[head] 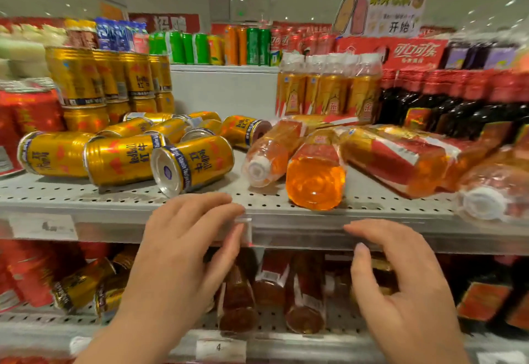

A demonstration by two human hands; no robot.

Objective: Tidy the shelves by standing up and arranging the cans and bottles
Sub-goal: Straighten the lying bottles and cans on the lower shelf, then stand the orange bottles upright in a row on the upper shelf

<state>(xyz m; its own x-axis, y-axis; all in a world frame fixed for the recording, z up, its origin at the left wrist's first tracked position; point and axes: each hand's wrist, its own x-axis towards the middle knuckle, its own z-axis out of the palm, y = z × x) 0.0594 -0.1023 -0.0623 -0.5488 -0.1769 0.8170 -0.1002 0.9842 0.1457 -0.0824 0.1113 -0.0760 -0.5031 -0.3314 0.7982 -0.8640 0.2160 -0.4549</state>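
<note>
- Left hand: fingers nearly straight and slightly spread, holding nothing. The fingertips lie over the front edge of the shelf, just below the nearest can.
- Right hand: fingers loosely bent, thumb set apart, holding nothing. It hovers in front of the shelf rail, below the nearest bottle.
- Fallen cans: several gold cans lie on their sides on the left half of the shelf, touching one another. The nearest can points its base toward the camera.
- Stacked cans: these stand upright in two tiers behind the fallen cans.
- Fallen bottles: orange bottles lie on their sides on the right half of the shelf. The nearest bottle shows its base at the front edge.
- Upright bottles: these stand wrapped at the rear, beside dark bottles.
- Lower shelf: more cans and bottles lie on their sides here.
</note>
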